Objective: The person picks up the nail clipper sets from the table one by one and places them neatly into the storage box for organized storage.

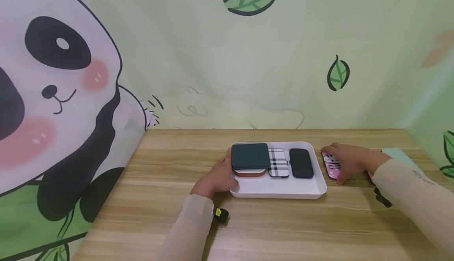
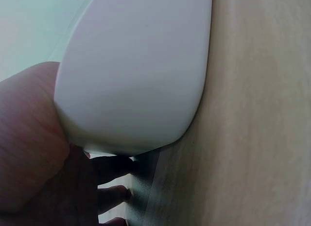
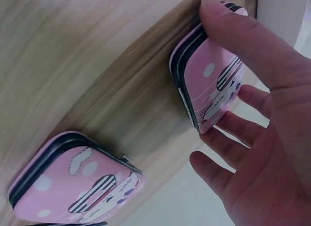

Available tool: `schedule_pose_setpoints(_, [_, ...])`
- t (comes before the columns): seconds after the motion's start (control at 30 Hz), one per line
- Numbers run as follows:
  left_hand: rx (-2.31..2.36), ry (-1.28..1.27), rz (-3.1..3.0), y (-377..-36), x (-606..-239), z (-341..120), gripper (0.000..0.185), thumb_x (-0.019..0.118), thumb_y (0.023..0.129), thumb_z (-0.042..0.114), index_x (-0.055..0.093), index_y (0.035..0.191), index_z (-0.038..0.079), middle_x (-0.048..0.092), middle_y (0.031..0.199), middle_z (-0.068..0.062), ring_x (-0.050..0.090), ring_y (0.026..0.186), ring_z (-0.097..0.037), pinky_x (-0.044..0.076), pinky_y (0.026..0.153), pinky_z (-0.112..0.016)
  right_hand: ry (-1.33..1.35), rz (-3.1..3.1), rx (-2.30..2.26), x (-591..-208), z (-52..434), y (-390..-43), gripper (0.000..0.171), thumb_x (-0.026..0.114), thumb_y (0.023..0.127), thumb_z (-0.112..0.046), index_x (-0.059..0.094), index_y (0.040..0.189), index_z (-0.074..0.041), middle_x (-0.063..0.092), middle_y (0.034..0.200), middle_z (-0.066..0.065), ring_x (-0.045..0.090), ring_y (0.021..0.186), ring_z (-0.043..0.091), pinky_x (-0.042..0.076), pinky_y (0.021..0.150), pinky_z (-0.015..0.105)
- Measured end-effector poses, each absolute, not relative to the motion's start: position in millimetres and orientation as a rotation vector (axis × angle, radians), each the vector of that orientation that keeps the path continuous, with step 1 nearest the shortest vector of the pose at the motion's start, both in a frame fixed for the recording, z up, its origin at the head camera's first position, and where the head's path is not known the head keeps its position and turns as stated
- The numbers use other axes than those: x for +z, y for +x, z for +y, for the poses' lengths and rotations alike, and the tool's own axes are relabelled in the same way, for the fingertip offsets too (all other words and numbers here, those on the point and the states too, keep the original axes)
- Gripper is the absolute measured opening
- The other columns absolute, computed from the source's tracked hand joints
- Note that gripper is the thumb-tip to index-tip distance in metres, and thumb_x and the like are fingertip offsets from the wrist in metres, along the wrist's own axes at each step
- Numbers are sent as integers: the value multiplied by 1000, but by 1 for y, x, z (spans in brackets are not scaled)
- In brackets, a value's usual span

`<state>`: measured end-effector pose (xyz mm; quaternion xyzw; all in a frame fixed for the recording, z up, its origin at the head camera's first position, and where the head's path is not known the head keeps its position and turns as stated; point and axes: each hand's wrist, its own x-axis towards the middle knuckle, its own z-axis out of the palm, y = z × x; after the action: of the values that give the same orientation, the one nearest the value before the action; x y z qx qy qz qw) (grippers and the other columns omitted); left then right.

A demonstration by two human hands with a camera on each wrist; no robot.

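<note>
– Right hand, quick?
– My right hand [image 1: 352,160] is just right of the tray [image 1: 276,191], pinching a pink case [image 3: 206,85]: thumb along one edge, fingertips at the opposite edge. Can't tell if it's flat on the bench [image 1: 301,225] or slightly raised.
– Why that grip?
– Flat case, so I'd say edges give the surest hold. Printed face stays mostly uncovered between thumb and fingers.
– Left?
– My left hand [image 1: 218,176] is against the tray's left wall, fingers spread and fairly straight, thumb by the near corner. Probably steadying it; nothing else in that hand.
– Inside the tray?
– Green case [image 1: 250,156] at the left end, on top of a white and a brown thing; stacked to save room, I guess. Checked case [image 1: 278,163] just right of it, then black case [image 1: 301,163] near the tray's right wall. Bare strip along the near side.
– Anything else outside?
– Second pink case [image 3: 77,182], right of the tray, past the first, mostly behind my forearm in the head view. Mint thing [image 1: 400,156] farther right of the tray, partly covered by my sleeve.
</note>
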<state>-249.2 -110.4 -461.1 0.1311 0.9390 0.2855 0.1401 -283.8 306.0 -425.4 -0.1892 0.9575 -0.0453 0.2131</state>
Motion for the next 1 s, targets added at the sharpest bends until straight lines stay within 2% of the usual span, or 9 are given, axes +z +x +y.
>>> schedule_pose_setpoints(0.27, [838,374,2712,-248,-461,-109,109,69,78,14,-3,161,6,28,163,-18,35,145,-35,29,118,-47,-562,2704,-114,-423,308,-283,108,92,60,-45,43,147,-5,48,139,29,56,112,39,45,94,65])
schedule_pose_setpoints(0.63, [832,356,2706,-250,-461,-110,110,69,79,14,-4,161,8,25,165,-14,34,145,-32,28,119,-45,-604,2805,-166,-406,311,-285,104,89,65,-41,40,148,-3,44,143,32,51,122,48,43,96,68])
schedule_pose_setpoints(1.0, [816,339,2703,-249,-460,-110,110,70,80,16,-4,161,10,25,165,-13,34,146,-33,29,119,-45,-626,2842,-173,-397,307,-284,101,88,67,-41,41,148,-2,43,143,33,49,124,49,42,98,67])
